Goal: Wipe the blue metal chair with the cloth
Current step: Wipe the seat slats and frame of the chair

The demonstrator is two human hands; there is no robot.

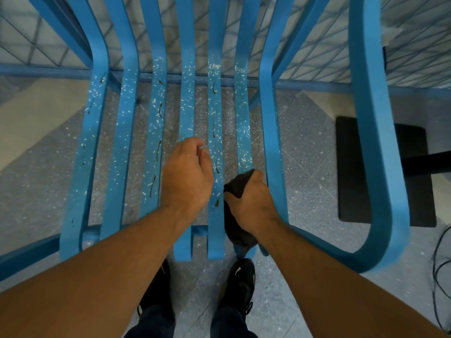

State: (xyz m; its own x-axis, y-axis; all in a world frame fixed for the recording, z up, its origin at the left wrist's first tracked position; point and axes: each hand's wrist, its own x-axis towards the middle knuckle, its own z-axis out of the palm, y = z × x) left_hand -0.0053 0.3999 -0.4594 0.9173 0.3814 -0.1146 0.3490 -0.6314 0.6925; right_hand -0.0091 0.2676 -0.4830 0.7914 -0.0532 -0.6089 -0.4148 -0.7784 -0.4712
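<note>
The cloth (237,183) is gripped in the right hand (251,203) on a front seat slat of the blue metal chair (122,142) (slats flecked white). The left hand (186,176), at 9 o'clock of the cloth, is loosely curled; whether anything is pinched cannot be told.

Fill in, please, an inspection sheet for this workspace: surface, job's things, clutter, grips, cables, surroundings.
Surface: seat slats of the blue chair, scattered with white flecks and brown streaks.
Job's things: dark cloth, bunched on a slat at the right front.
Clutter: black mat on the floor, right of the chair.
Grips: left hand above the middle slats, fingers loosely curled, nothing seen in it; right hand grips the cloth.
Cables: black cables on the floor at the right edge.
Surroundings: speckled grey floor; wire mesh behind the chair; black shoes below the seat front.
</note>
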